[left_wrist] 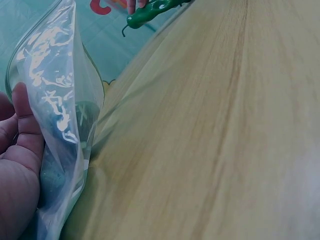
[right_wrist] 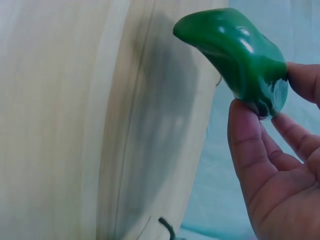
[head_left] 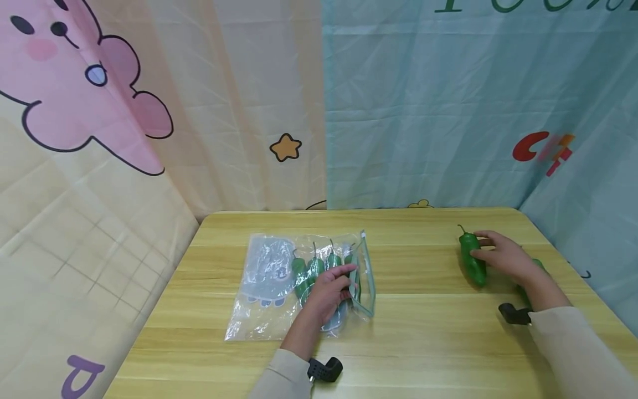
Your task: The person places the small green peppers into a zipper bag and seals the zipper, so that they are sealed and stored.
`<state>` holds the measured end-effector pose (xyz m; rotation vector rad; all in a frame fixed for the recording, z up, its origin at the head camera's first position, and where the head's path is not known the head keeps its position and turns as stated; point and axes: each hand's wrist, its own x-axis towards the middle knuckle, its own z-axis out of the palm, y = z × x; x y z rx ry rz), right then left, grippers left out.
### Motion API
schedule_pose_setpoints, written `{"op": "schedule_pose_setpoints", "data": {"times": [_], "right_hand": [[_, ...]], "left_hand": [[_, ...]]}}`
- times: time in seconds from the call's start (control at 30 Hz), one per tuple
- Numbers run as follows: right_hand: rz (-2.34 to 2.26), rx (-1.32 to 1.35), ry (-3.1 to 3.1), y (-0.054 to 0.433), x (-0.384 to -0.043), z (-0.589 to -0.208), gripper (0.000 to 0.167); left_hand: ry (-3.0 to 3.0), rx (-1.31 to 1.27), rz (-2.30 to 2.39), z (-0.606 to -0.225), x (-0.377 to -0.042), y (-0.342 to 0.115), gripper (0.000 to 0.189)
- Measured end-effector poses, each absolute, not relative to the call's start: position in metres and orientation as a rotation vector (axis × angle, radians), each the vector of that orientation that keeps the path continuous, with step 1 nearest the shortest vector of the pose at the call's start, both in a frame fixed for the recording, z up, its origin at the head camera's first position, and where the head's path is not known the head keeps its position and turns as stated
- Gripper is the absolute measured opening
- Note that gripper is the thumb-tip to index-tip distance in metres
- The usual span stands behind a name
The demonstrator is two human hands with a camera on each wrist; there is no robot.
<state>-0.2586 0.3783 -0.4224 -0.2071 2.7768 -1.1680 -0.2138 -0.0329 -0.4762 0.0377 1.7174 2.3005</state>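
Note:
A clear zip bag (head_left: 271, 324) with a pale blue printed picture lies on the table, several green peppers (head_left: 315, 267) inside it. My left hand (head_left: 326, 296) holds the near side of the bag at its mouth, where the green-edged opening (head_left: 370, 271) gapes to the right. In the left wrist view, fingers (left_wrist: 27, 122) lie against the shiny film. Farther right, my right hand (head_left: 503, 257) grips a glossy green pepper (head_left: 471, 260) between thumb and fingertips, its stem toward the back. The right wrist view has this pepper (right_wrist: 240, 52) above the tabletop.
Another green pepper (head_left: 540, 265) is partly hidden behind my right forearm. The wooden table (head_left: 423, 343) ends at printed curtains (head_left: 423, 111) at the back and sides. Black wrist mounts (head_left: 325, 369) sit on both wrists.

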Motion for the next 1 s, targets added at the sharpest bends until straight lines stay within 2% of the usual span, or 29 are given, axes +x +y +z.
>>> {"op": "schedule_pose_setpoints", "data": {"times": [0.47,1.0], "right_hand": [[-1.242,-0.226,2.735,0.359,-0.255,-0.418,0.072],[-1.341,-0.261,2.74,0.338,-0.251,-0.415,0.066]], "left_hand": [[1.713,0.035,2.291,-0.472,-0.212,-0.033,0.039],[1.721,0.056,2.301,-0.473,-0.211,-0.033,0.039]]}}
